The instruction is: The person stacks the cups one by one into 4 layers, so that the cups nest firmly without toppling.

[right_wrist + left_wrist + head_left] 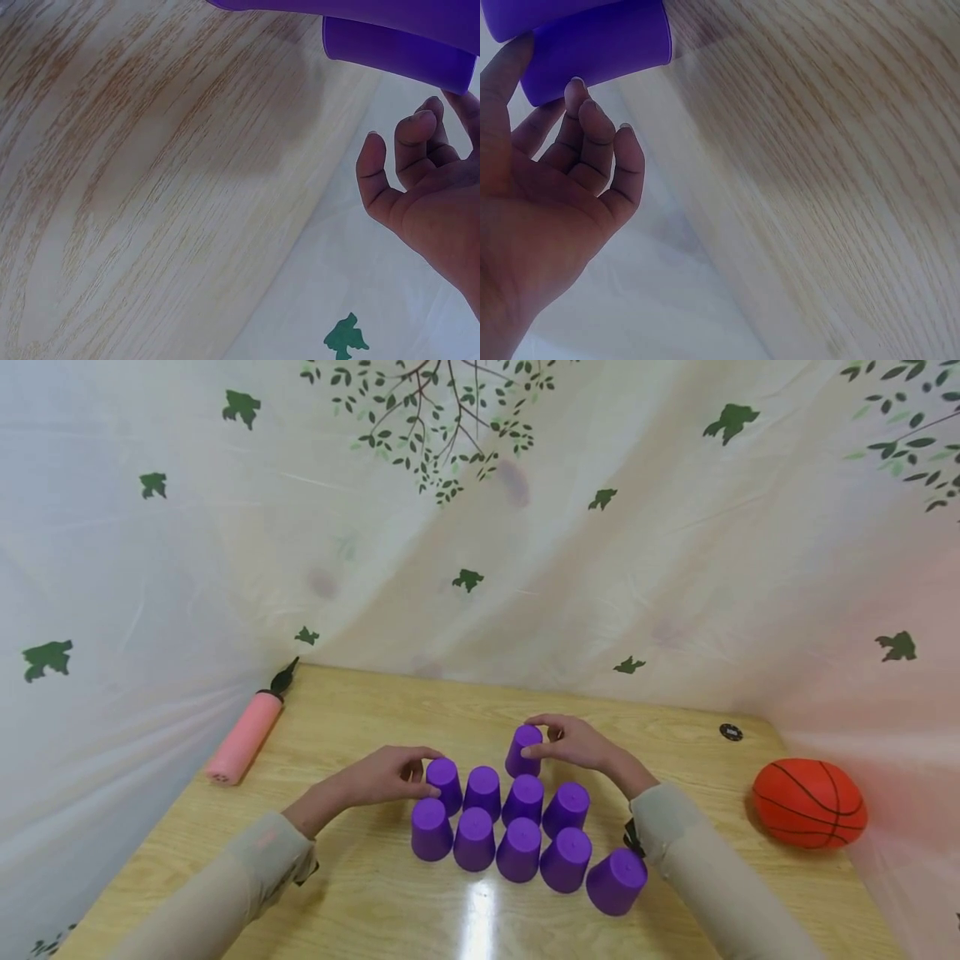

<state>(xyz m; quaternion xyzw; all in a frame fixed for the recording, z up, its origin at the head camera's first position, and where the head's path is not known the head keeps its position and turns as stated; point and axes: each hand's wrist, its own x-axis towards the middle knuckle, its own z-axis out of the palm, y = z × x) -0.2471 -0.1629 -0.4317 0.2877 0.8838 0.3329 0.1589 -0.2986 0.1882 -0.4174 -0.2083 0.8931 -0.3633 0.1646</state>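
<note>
Upside-down purple cups stand in two rows of several on the wooden table, with the front row (518,852) nearest me. My left hand (388,774) pinches the leftmost cup (445,787) of the second row between thumb and index finger. Its other fingers (628,169) are bent and off the cup in the left wrist view. Behind that row, my right hand (576,743) grips a single cup (521,758) from its right side, thumb in front and index finger near the top. Whether this cup touches the table is hard to tell.
A pink hand pump (246,737) with a black nozzle lies at the table's left edge. To the right are a red ball (810,803) with black lines and a small black disc (731,732). A white leaf-print curtain (465,635) hangs behind the table (360,702).
</note>
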